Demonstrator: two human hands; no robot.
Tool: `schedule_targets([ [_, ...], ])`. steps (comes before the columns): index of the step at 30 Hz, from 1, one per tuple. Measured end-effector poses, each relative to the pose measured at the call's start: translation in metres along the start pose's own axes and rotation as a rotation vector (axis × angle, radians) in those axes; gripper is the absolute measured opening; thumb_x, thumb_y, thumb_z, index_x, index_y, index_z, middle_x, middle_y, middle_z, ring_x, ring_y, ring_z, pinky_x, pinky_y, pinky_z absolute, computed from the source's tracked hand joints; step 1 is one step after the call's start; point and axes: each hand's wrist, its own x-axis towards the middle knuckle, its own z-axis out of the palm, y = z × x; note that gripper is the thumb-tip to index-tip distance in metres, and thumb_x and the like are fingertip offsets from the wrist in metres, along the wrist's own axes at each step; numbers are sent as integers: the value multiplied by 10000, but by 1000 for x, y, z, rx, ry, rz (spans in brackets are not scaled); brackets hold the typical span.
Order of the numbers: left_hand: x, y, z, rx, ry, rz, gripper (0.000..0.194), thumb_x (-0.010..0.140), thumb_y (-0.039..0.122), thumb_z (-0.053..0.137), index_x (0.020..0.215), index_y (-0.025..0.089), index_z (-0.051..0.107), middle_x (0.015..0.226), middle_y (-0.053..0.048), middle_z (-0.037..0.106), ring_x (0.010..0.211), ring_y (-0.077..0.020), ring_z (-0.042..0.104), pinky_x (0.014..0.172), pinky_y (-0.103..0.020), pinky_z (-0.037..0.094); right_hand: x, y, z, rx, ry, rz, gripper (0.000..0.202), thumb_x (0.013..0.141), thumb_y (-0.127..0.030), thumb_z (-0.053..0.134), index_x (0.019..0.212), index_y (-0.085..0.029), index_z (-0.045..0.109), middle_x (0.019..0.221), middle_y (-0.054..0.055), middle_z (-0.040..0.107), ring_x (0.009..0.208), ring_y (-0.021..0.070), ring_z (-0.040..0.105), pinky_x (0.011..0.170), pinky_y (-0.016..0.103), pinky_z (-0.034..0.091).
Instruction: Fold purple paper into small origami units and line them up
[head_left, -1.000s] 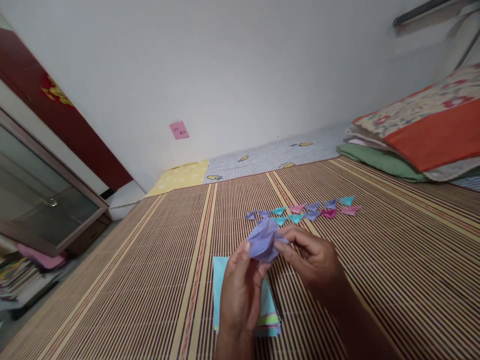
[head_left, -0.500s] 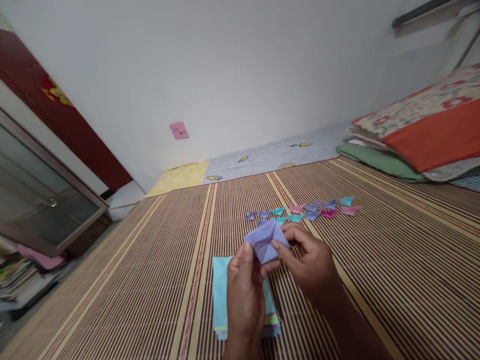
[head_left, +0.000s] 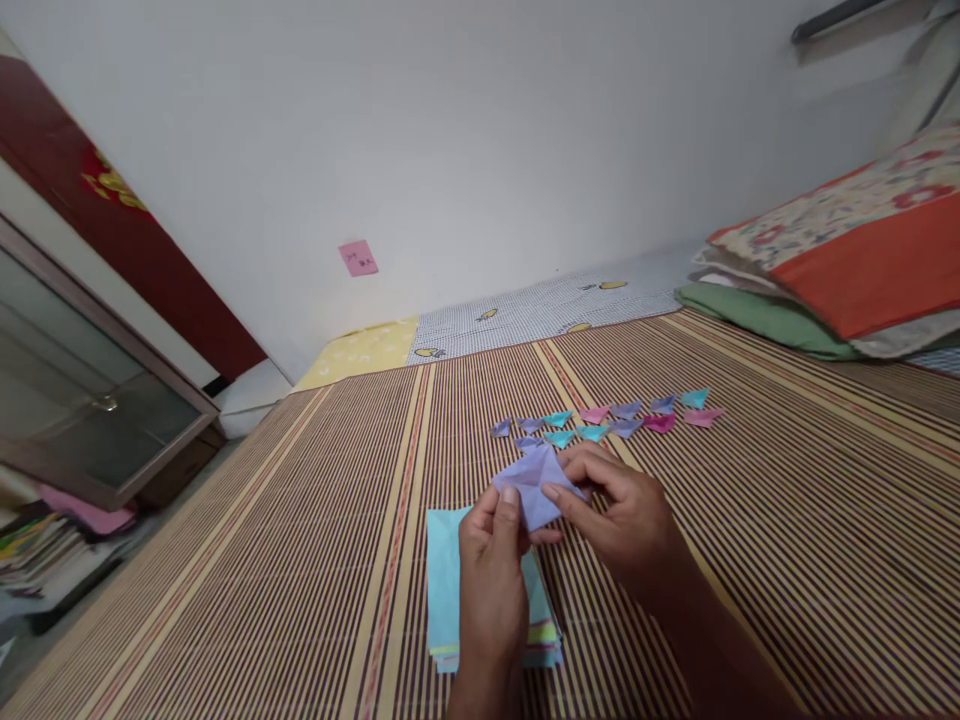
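Observation:
A partly folded sheet of purple origami paper is held up between both hands, its creases showing toward me. My left hand grips its left corner, the thumb lying on the front face. On the other side, my right hand pinches the right part, with its thumb pressed near the middle crease. Under my left forearm lies a stack of coloured paper, light blue on top, partly hidden by the hand. Beyond the hands, several small folded paper boats in blue, pink and purple stand in two rows.
A striped bamboo mat covers the surface. Folded bedding is piled at the right. A pink note sticks to the white wall. At the left are a glass-fronted cabinet and a pile of books.
My left thumb has moved slightly right and in over the purple paper, whose folds look a little flatter and more spread. Both hands keep their hold.

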Motion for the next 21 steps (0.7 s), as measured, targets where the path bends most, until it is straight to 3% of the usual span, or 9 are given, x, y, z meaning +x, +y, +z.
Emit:
schedule_targets([
  [7,-3,6,4,-102,-5,-46,350,761,428,845,909,126,747,890,-76,759,739,-172,685,604,-249,615,-1,3,2,251,15,144,223,933,-285,658,731,-216,595,830,17,604,771,181,590,665,298,459],
  [15,-2,6,3,-48,-20,-55,364,773,447,832,914,120,755,904,-86,764,721,-163,684,577,-223,595,-1,8,0,172,40,98,221,906,-238,681,705,-211,592,800,21,623,761,177,603,690,304,472],
  [18,-2,4,2,31,-57,-12,337,849,444,768,973,131,767,935,-87,766,750,-168,692,609,-232,582,-1,13,3,280,116,184,129,854,-283,747,907,-218,650,819,18,652,740,181,631,659,298,514],
  [21,-4,6,2,164,-125,46,286,919,398,694,1026,146,777,912,-75,767,745,-160,687,646,-239,559,-1,14,4,385,111,265,276,818,-337,795,1039,-219,679,822,11,669,719,172,636,636,281,526],
])
